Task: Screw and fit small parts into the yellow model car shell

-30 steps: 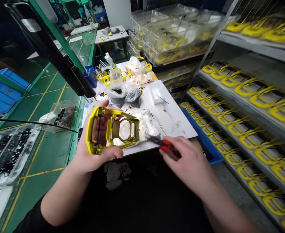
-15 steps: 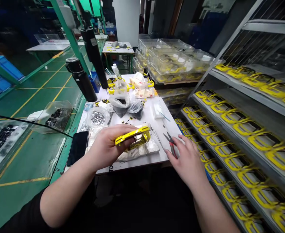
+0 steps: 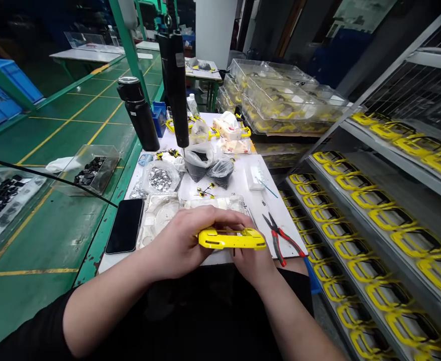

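Both hands hold a yellow plastic toy-car body shell (image 3: pixel 231 239) level over the near edge of the white worktable (image 3: pixel 260 200). My left hand (image 3: pixel 185 240) wraps over its top and left end, fingers curled. My right hand (image 3: pixel 252 260) grips it from below at the right end. Red-handled pliers (image 3: pixel 280 235) lie on the table just right of the shell, untouched.
A black phone (image 3: pixel 126 231) lies at the table's left. Bags of small parts (image 3: pixel 209 163), a black bottle (image 3: pixel 138 113) and a hanging black tool (image 3: pixel 175 75) stand behind. Shelves of yellow shells (image 3: pixel 374 200) run along the right. Clear bins (image 3: pixel 92 170) sit left.
My right hand put the pliers down on the table and came onto the shell. The left hand turned the shell from tilted open-side-up to flat, nearer my body.
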Available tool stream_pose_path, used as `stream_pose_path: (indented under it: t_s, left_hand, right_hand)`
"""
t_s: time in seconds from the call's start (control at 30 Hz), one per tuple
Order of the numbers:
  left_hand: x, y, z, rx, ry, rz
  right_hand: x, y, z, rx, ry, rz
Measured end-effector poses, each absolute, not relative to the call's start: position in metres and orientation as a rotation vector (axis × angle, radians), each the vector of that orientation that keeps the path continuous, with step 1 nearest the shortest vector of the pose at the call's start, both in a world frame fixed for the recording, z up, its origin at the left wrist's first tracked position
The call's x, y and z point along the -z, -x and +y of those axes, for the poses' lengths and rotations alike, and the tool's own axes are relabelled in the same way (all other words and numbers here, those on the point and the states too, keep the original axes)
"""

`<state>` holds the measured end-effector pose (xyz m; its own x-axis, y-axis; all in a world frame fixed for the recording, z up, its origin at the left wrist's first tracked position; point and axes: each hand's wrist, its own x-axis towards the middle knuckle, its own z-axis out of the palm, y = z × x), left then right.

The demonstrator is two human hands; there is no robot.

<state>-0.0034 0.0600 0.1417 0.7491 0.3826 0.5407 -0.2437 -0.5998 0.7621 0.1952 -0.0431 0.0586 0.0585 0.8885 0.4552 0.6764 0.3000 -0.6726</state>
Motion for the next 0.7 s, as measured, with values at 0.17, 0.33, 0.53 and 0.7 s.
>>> stream_pose_path:
  t_s: [0.17,0.33,0.53,0.7]
  left_hand:
    - [-0.119,-0.006,0.052,-1.036,-1.776,0.081]
    - [-0.123,-0.01,0.048,-1.033,-1.642,0.092]
    - [-0.138,-0.012,0.044,-1.029,-1.757,0.174]
    - [-0.14,-0.01,0.041,-1.077,-1.77,0.262]
  right_hand:
    - [-0.056,-0.185,-0.042,-0.232,1.443,-1.586]
    - [-0.051,-0.18,-0.042,-0.289,1.43,-1.506]
    - [-0.046,-0.182,-0.042,-0.309,1.329,-1.5]
    - [-0.058,-0.184,-0.04,-0.286,1.336,-1.528]
